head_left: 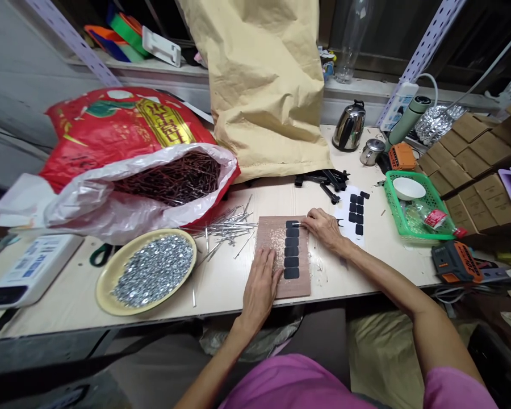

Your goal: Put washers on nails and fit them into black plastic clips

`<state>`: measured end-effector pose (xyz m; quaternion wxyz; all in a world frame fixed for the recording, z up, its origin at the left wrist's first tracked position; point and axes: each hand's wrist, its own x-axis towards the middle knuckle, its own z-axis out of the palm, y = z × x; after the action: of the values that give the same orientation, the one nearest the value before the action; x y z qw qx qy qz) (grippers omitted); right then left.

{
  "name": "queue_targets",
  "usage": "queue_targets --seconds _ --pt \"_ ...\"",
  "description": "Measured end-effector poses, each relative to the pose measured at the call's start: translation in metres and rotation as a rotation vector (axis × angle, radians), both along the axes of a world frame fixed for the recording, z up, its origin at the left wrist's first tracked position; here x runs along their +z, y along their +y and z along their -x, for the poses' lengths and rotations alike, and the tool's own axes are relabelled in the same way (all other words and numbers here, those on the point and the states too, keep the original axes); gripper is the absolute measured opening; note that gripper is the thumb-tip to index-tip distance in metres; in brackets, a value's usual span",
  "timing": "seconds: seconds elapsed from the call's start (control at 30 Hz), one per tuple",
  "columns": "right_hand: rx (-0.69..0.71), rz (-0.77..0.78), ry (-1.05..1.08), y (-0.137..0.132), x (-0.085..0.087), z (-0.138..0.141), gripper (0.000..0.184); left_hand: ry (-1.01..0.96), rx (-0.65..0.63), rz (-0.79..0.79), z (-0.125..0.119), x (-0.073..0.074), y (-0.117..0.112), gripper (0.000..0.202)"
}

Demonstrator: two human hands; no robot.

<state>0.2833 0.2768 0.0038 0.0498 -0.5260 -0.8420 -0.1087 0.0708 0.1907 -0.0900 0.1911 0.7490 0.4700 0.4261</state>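
Observation:
My left hand [262, 283] lies flat with fingers spread on a small brown board [272, 237] at the table's front edge. A column of several black pads [292, 250] sits on the board's right half. At the topmost pad, my right hand [323, 226] has its fingers pinched round a thin metal pin or tool. A white sheet [356, 215] with more black pads lies just right of that hand. Loose silver pins [227, 227] are scattered to the board's left.
A yellow dish of small silver pieces [147, 270] stands left of the board. Behind it a red and white bag [132, 153] holds dark pins. A tall brown paper sack [259, 85], a kettle [349, 128], a green basket [417, 210] and an orange tool [455, 262] ring the work spot.

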Motion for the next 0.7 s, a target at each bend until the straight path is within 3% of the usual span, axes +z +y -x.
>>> queue_targets --seconds 0.07,0.23,0.4,0.6,0.7 --pt "0.052 -0.002 -0.018 -0.003 -0.007 0.001 0.022 0.026 0.024 -0.048 0.000 -0.002 0.000 0.050" --pt "0.360 0.012 0.023 -0.020 -0.018 0.005 0.028 0.091 0.060 -0.134 0.000 0.000 0.001 0.058" --pt "0.226 0.068 0.138 -0.008 -0.012 0.004 0.025 0.128 0.079 -0.154 -0.002 0.003 0.001 0.059" --pt "0.233 0.009 0.070 -0.013 -0.014 0.000 0.020 0.126 0.068 -0.121 0.001 0.003 -0.001 0.055" --pt "0.223 -0.059 0.072 -0.018 -0.014 0.000 0.024 0.119 0.098 -0.099 0.001 0.014 0.002 0.050"
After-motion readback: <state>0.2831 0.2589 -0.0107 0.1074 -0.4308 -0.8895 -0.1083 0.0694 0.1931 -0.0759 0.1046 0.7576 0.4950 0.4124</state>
